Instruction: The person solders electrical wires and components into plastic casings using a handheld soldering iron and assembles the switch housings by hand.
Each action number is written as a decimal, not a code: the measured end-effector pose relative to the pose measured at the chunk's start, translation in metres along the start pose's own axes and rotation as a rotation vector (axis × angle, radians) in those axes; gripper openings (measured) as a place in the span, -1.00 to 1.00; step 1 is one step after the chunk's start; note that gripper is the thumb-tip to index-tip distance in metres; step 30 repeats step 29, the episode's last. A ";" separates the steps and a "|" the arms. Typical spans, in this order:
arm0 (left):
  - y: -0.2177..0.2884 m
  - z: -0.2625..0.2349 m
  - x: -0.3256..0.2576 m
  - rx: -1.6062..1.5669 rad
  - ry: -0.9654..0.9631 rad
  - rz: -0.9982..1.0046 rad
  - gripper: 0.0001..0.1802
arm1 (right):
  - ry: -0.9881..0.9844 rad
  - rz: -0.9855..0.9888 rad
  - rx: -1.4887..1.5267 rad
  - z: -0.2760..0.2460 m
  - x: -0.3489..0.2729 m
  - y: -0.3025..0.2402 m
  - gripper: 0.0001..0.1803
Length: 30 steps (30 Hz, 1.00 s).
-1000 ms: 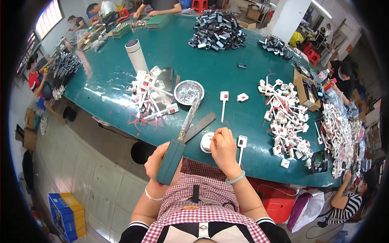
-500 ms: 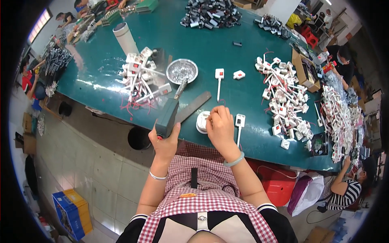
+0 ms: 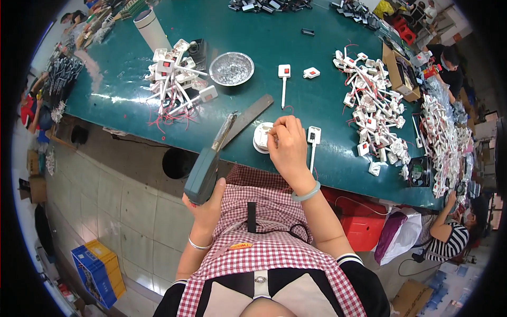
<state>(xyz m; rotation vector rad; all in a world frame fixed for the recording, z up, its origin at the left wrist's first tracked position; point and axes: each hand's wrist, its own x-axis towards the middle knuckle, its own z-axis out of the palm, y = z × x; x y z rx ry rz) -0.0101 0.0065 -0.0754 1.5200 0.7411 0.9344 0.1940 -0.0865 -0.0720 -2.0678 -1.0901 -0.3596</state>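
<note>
table (image 3: 296, 47): I see a smooth green top, slight sheen
bowl (image 3: 231, 68): crinkly shiny foil
tool handle (image 3: 202, 177): matt teal plastic
apron (image 3: 274, 248): checked cloth

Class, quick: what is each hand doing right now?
Left hand: closed, holding a screwdriver.
Right hand: fingers pinched on a white round part.

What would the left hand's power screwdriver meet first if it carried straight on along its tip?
Probably the flat metal bar beside the tip of the power screwdriver in the left hand, then the foil bowl. Depth is unclear; it may pass above the bar.
</note>
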 end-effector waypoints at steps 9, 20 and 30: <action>-0.004 -0.024 -0.018 0.037 0.022 -0.040 -0.59 | -0.015 0.037 0.075 -0.016 -0.003 -0.007 -0.86; 0.010 -0.024 -0.013 -0.005 0.039 -0.138 -0.65 | -0.138 0.170 0.155 -0.027 -0.014 -0.002 -0.38; -0.009 -0.034 -0.016 0.093 0.067 -0.003 -0.60 | -0.233 0.214 0.249 -0.023 -0.013 0.002 -0.41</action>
